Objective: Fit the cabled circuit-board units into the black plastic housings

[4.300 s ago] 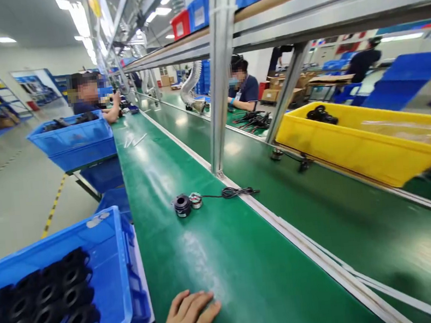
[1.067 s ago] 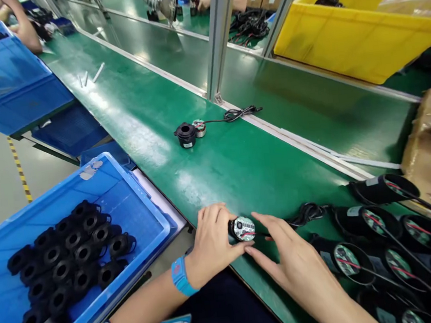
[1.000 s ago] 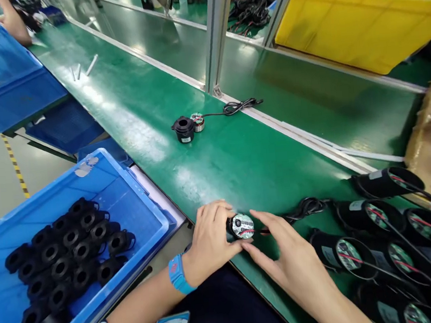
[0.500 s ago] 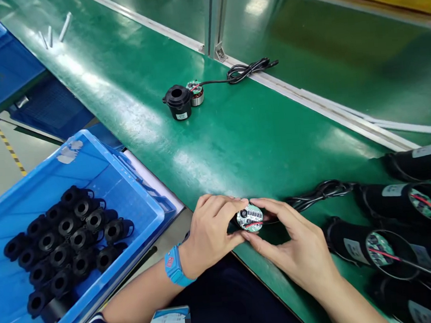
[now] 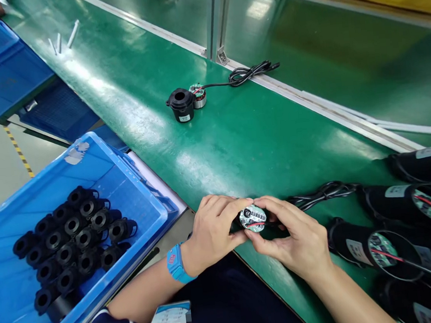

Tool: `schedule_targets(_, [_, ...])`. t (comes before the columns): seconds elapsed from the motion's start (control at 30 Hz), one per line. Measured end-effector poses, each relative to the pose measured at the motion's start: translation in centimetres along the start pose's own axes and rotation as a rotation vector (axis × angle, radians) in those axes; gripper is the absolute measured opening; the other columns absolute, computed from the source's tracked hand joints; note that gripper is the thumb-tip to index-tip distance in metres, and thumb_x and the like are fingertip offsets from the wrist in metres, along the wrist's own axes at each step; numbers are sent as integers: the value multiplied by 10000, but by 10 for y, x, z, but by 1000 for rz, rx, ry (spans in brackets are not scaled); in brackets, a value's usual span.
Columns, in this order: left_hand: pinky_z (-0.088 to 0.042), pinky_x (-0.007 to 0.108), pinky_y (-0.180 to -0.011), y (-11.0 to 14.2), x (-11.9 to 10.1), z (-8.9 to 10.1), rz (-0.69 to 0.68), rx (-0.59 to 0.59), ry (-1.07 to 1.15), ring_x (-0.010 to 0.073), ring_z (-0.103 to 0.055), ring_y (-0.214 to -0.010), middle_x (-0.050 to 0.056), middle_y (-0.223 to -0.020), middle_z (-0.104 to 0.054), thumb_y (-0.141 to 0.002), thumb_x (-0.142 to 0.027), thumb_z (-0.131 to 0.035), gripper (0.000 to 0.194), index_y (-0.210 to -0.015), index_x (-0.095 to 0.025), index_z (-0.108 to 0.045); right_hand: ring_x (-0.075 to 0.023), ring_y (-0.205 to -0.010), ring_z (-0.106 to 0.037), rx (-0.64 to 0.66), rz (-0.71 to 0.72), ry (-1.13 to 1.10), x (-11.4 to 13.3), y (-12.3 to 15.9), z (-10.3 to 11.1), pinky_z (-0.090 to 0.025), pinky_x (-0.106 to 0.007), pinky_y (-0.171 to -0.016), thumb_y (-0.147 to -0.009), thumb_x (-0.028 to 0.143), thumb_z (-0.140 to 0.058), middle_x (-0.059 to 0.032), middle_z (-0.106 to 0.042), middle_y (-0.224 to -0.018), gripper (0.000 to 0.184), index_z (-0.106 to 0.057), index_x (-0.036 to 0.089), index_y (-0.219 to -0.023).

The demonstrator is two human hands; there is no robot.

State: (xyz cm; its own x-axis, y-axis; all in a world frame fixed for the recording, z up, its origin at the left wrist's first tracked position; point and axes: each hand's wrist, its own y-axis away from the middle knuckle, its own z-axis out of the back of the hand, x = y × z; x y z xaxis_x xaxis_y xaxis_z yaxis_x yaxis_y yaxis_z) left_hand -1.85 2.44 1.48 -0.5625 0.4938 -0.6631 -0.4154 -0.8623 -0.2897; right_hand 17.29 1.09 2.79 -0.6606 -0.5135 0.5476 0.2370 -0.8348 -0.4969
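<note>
A round green circuit board [image 5: 253,218] with small parts and a red wire sits between my two hands, near the table's front edge. My left hand [image 5: 215,227] is closed around a dark part at the board's left side, mostly hidden by the fingers; it looks like a black housing. The thumb and fingers of my right hand [image 5: 293,235] grip the board's rim from the right. Beyond my right hand lies a coiled black cable [image 5: 324,193] on the green table [image 5: 245,159].
Left stands a blue crate [image 5: 143,198] with several black housings [image 5: 82,238]. Farther up the table are another black housing [image 5: 181,104], a wired motor core [image 5: 200,96] and a coiled cable [image 5: 251,73]. Several black housings with boards [image 5: 383,248] crowd the right. A metal post [image 5: 218,20] rises behind.
The view has shifted slightly, so the scene sits a little farther right. Both hands keep their hold, with the board turned very slightly between them.
</note>
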Motion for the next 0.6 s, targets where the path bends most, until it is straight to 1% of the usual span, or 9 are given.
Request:
schedule_targets(0.07, [-489,400,-922,0,0,1,4,20,9,239,-685,-1025,54,-1118,-728,-900,-411,-704,490,-1332,-238,-549,-198,-853,-733,-19,9,24,0,1,-3,-614,-289,-792,-840,325,-774,-122,-735,-1006,406,-625,126,-1161])
schedule_targets(0.13, [-489,425,-994,1,0,8,-4,75,31,267,-658,-1126,96,-1242,-693,-910,-517,-678,623,-1424,-228,-474,-178,-807,-726,-29,0,35,1,3,-4,-605,-256,-717,-850,341,-765,-117,-737,-1001,407,-622,130,-1167])
schedule_targets(0.2, [-458,455,-1094,-1,0,25,-8,166,49,303,-565,-1306,145,-1439,-573,-852,-644,-684,867,-1533,-233,-340,-155,-763,-711,-34,-9,36,1,4,-4,-588,-224,-648,-852,354,-765,-111,-739,-1006,410,-622,140,-1171])
schedule_targets(0.27, [-412,480,-1162,-9,0,51,9,217,-1,326,-447,-1428,165,-1566,-432,-791,-712,-692,1028,-1586,-248,-235,-120,-690,-680,-22,-17,21,0,5,-3,-572,-199,-603,-858,344,-763,-100,-739,-1022,400,-620,151,-1179])
schedule_targets(0.33, [-377,517,-1184,-24,3,81,30,165,-160,347,-393,-1462,168,-1594,-383,-798,-699,-695,1011,-1586,-253,-245,-86,-607,-632,8,-24,6,-1,6,-2,-571,-190,-594,-875,332,-747,-85,-737,-1041,384,-618,162,-1194])
schedule_targets(0.4, [-361,547,-1180,-47,10,105,50,28,-363,366,-386,-1459,178,-1586,-386,-833,-638,-705,915,-1556,-232,-319,-75,-564,-607,38,-28,9,-4,7,-1,-582,-196,-610,-903,364,-720,-71,-735,-1053,370,-617,175,-1205])
schedule_targets(0.47, [-365,549,-1169,-78,22,120,99,-126,-497,369,-407,-1442,196,-1560,-414,-853,-548,-737,835,-1521,-197,-379,-101,-632,-666,63,-10,29,-9,8,1,-605,-210,-674,-925,445,-692,-58,-741,-1059,379,-628,196,-1204])
schedule_targets(0.53, [-344,540,-1183,-111,41,127,190,-205,-488,362,-399,-1450,206,-1551,-426,-844,-414,-792,758,-1473,-172,-445,-147,-805,-737,81,26,51,-13,8,4,-618,-237,-801,-932,521,-661,-43,-750,-1081,410,-643,221,-1211])
schedule_targets(0.6, [-277,535,-1223,-142,60,129,303,-219,-322,356,-353,-1483,177,-1566,-427,-781,-238,-853,586,-1308,-185,-603,-176,-958,-748,91,66,61,-16,7,7,-600,-259,-911,-936,556,-636,-30,-754,-1117,432,-652,239,-1230])
